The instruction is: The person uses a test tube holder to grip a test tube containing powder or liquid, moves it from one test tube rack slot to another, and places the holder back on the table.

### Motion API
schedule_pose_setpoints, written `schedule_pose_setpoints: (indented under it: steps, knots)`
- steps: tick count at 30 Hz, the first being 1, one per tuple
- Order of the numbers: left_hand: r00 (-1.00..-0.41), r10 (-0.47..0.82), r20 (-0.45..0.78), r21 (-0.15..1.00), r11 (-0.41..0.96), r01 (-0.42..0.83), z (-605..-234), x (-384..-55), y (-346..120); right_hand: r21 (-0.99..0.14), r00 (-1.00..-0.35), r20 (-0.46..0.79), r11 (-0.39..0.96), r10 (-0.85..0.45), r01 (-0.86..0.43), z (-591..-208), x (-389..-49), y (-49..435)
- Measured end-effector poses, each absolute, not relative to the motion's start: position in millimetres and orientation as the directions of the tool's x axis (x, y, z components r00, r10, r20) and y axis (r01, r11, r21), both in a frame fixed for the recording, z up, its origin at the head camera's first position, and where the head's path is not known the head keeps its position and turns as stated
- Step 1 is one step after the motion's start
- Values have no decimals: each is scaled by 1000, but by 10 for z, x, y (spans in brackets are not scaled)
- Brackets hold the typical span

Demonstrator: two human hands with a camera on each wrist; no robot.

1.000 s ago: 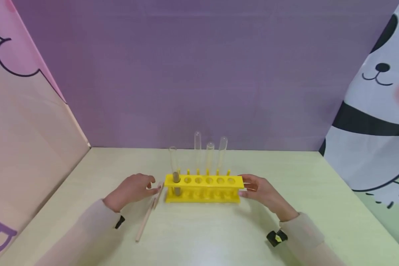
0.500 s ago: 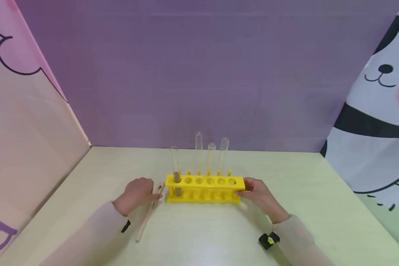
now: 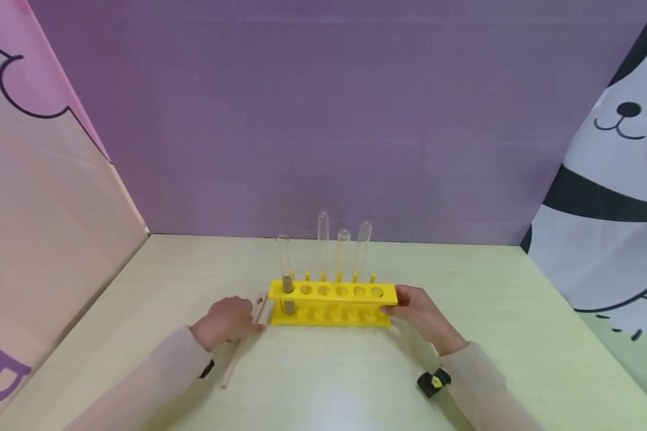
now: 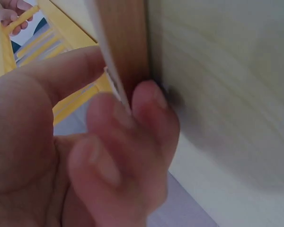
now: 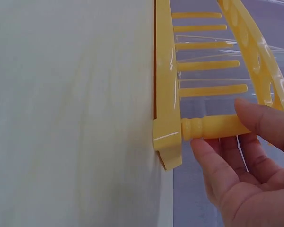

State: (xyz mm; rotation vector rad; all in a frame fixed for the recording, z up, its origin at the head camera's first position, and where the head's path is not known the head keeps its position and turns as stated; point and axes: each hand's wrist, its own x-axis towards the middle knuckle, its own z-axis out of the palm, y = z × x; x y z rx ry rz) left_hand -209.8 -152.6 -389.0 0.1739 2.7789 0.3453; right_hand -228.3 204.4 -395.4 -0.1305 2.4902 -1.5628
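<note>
A yellow test tube rack (image 3: 332,301) stands on the table. In its leftmost hole is an upright glass tube (image 3: 284,257) with something grey at its lower part; three glass tubes (image 3: 323,242) sit upside down on pegs behind. My right hand (image 3: 417,314) grips the rack's right end post (image 5: 222,126) between thumb and fingers. Left of the rack, a wooden test tube holder (image 3: 233,362) lies slanting, its long handle toward me. My left hand (image 3: 229,323) pinches its middle, thumb on one side and curled fingers (image 4: 156,109) on the other, close to the tabletop.
The pale wooden table (image 3: 323,383) ends at a purple cloth wall (image 3: 323,120). A printed panda panel (image 3: 598,227) borders the right side and a pink and cream panel (image 3: 48,209) the left.
My left hand has moved toward me and slightly right, down onto the wooden test tube holder, and its fingers have curled round it. My right hand has moved left and taken hold of the rack's end.
</note>
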Motion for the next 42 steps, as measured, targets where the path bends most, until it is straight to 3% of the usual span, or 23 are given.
schedule_pose_setpoints:
  steps: [13, 23, 29, 35, 42]
  knots:
    - [-952, 210, -221, 255, 955, 151, -3869, -2079, -1612, -879, -958, -111, 475, -265, -30, -4004, -2347, 2082]
    - [-961, 229, -158, 287, 941, 178, -3744, -2054, -1830, -866, -964, -145, 500, -224, 15, -4014, -2336, 2055]
    - [-963, 268, 41, 280, 922, 268, -3619, -2066, -1956, -870, -960, -134, 493, -244, -4, -3978, -2328, 2052]
    - [-897, 347, 273, 209, 889, 407, -3460, -2042, -2005, -871, -967, -157, 490, -201, 40, -3963, -2337, 2051]
    - [-881, 322, 346, 122, 916, 383, -3243, -1999, -1988, -872, -967, -163, 487, -199, 46, -3955, -2338, 2056]
